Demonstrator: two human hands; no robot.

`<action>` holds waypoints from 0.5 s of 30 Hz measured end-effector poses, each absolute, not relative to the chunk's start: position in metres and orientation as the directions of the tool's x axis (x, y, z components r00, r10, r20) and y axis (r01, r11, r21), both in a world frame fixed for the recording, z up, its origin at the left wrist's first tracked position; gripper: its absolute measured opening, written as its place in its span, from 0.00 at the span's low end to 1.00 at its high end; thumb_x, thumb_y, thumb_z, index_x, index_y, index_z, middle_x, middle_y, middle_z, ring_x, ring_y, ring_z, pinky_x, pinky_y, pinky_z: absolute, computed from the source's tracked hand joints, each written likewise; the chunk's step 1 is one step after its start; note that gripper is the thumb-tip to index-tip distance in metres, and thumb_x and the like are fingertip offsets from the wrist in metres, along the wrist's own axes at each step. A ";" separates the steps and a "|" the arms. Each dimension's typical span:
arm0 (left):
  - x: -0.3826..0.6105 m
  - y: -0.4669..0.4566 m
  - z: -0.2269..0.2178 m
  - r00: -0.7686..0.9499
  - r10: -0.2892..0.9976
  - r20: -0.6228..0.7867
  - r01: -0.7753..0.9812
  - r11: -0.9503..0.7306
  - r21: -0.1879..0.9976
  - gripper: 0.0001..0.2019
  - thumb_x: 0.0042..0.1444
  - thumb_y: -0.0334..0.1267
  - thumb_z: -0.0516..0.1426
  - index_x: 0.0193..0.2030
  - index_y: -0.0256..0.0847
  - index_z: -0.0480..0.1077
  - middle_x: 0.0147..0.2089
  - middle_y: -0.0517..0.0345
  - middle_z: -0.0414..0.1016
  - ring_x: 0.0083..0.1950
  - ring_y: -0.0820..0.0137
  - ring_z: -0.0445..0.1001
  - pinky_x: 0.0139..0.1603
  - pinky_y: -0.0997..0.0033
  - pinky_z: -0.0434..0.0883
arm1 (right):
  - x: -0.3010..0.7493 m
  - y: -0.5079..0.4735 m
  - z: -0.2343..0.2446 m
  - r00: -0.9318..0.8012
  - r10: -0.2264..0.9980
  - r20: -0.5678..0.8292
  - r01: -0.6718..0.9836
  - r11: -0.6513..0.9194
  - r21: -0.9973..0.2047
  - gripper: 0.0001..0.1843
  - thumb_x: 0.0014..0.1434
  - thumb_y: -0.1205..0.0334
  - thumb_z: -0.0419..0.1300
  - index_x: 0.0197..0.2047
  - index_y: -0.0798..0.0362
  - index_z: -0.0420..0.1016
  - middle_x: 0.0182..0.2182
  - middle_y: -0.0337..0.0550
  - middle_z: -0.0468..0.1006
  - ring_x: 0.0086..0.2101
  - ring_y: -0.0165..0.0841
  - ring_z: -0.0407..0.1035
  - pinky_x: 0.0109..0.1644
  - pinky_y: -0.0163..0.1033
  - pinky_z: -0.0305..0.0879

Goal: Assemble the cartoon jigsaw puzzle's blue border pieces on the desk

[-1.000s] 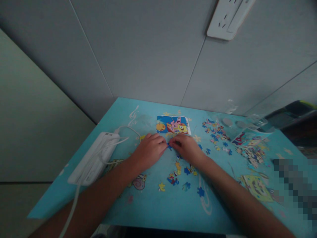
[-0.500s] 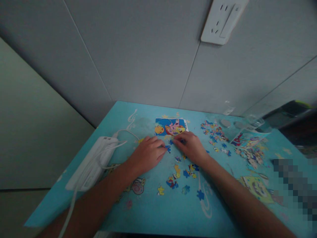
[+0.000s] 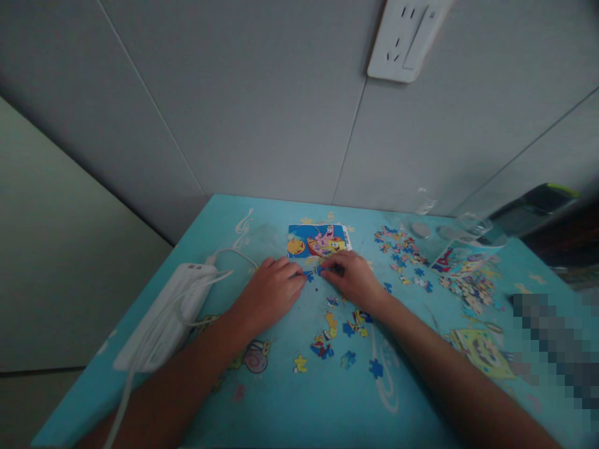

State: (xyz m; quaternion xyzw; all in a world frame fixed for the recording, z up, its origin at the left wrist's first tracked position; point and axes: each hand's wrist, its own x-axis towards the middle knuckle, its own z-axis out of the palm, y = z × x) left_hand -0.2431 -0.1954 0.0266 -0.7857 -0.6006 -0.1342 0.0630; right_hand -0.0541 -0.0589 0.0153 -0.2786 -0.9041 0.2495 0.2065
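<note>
My left hand (image 3: 276, 290) pinches a blue jigsaw puzzle piece (image 3: 307, 275) between thumb and fingers. Facing it, a small gap away, my right hand (image 3: 350, 275) grips another blue puzzle piece (image 3: 320, 269), its far edge tilted up. Just beyond both hands lies a cartoon picture card (image 3: 306, 240) with a blue background. Nearer to me are loose puzzle pieces: a yellow one (image 3: 300, 363), a blue one (image 3: 375, 368) and a joined red and blue cluster (image 3: 322, 347). My fingers partly hide the card's lower edge.
A white power strip (image 3: 163, 318) with cables lies at the left. More puzzle pieces (image 3: 397, 246) spread at the back right, beside a clear container (image 3: 468, 252) with a printed label. A wall with a socket plate (image 3: 407, 40) stands behind the blue table (image 3: 281, 411).
The piece in my right hand has come up off the table and tilted. The left-hand piece is also tilted now. The whole view has shifted slightly.
</note>
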 end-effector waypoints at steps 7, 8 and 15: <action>-0.243 -0.194 0.024 0.221 0.945 0.243 0.967 -0.245 0.075 0.10 0.67 0.34 0.54 0.46 0.42 0.77 0.47 0.55 0.77 0.49 0.61 0.70 0.48 0.57 0.64 | -0.054 -0.063 0.025 -0.752 0.645 0.133 0.368 0.580 -0.727 0.07 0.64 0.61 0.61 0.40 0.51 0.81 0.33 0.39 0.82 0.30 0.31 0.71 0.35 0.36 0.64; -0.243 -0.194 0.024 0.219 0.946 0.240 0.967 -0.243 0.076 0.10 0.68 0.34 0.53 0.46 0.42 0.77 0.48 0.55 0.77 0.49 0.61 0.70 0.49 0.57 0.64 | -0.054 -0.063 0.025 -0.754 0.642 0.140 0.365 0.586 -0.723 0.07 0.64 0.61 0.61 0.40 0.51 0.81 0.33 0.39 0.82 0.30 0.30 0.71 0.35 0.36 0.64; -0.240 -0.196 0.024 0.224 0.946 0.236 0.967 -0.247 0.070 0.10 0.68 0.35 0.54 0.47 0.43 0.77 0.48 0.54 0.76 0.49 0.61 0.70 0.48 0.56 0.64 | -0.056 -0.062 0.019 -0.808 0.550 0.210 0.325 0.714 -0.620 0.08 0.64 0.66 0.59 0.40 0.50 0.81 0.35 0.40 0.81 0.35 0.32 0.73 0.41 0.37 0.64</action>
